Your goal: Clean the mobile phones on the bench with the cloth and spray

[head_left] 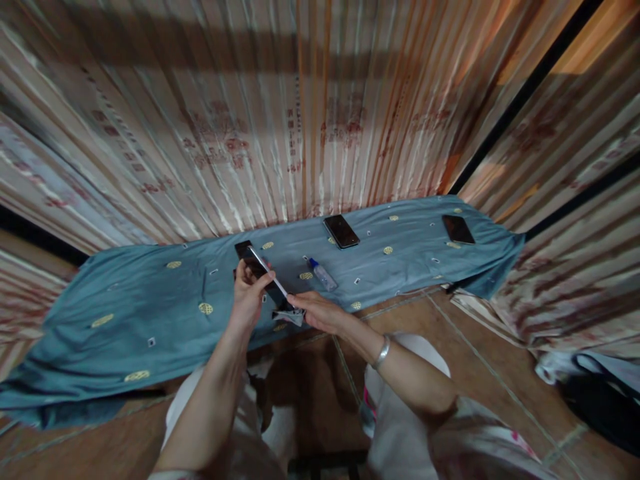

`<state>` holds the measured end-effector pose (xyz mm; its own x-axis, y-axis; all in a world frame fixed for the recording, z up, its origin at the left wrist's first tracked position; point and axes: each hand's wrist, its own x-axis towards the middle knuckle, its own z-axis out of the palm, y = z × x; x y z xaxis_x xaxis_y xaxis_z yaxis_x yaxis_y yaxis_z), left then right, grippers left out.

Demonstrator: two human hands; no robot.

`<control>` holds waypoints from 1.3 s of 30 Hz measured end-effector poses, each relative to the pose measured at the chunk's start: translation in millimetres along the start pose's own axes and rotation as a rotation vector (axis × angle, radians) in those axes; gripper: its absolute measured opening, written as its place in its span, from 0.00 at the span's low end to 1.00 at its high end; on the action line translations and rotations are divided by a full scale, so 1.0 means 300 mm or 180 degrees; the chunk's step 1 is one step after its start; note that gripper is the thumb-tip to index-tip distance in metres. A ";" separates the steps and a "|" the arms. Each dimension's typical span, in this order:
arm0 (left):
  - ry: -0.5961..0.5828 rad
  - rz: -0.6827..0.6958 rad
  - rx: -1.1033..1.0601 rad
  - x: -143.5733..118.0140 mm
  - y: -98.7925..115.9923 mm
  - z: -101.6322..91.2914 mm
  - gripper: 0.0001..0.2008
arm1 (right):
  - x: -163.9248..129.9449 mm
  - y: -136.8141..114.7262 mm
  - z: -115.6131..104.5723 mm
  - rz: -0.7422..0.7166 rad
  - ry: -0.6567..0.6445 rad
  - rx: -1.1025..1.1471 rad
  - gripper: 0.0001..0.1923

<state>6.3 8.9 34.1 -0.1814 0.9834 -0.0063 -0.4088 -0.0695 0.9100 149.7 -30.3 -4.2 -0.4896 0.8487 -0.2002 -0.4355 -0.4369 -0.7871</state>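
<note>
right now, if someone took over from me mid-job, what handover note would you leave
Left hand: grip shut on the phone, held tilted over the blue cloth.
Right hand: pinching a small grey wipe against the phone's lower end.
On the cloth: small clear bottle and two more dark phones, lying flat.
Done: one phone in hand, wipe on it.
Left: cannot tell how far the wiping has got.

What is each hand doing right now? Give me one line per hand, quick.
Left hand: closed on a dark phone, lifted over the blue cloth.
Right hand: pinching a small grey cloth at the phone's lower end.
</note>
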 end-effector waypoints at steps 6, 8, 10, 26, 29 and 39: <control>-0.0001 0.0498 0.0543 0.012 -0.041 -0.022 0.40 | 0.023 0.026 -0.027 0.0027 0.0125 -0.0149 0.22; 0.0102 0.0554 0.0544 0.011 -0.045 -0.023 0.43 | 0.028 0.031 -0.035 0.0044 0.0222 -0.0252 0.23; 0.0158 0.0608 0.0586 0.007 -0.043 -0.021 0.44 | 0.030 0.031 -0.040 0.0056 0.0347 -0.0461 0.25; -0.0096 0.1158 0.1669 0.042 -0.076 -0.026 0.43 | -0.007 -0.032 -0.008 -0.0900 0.0830 -0.3247 0.12; -0.0083 0.1132 0.1686 0.044 -0.082 -0.026 0.43 | -0.028 -0.042 0.011 -0.1066 0.0879 -0.3595 0.11; 0.0037 0.0888 0.1430 0.037 -0.122 -0.003 0.39 | -0.045 -0.039 0.012 -0.2246 0.0831 -0.4485 0.16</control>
<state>18.4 22.1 0.5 -0.2394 0.9357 0.2592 0.0797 -0.2472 0.9657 158.5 -37.7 9.8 -0.3000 0.8424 0.4475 0.5780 0.5337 -0.6172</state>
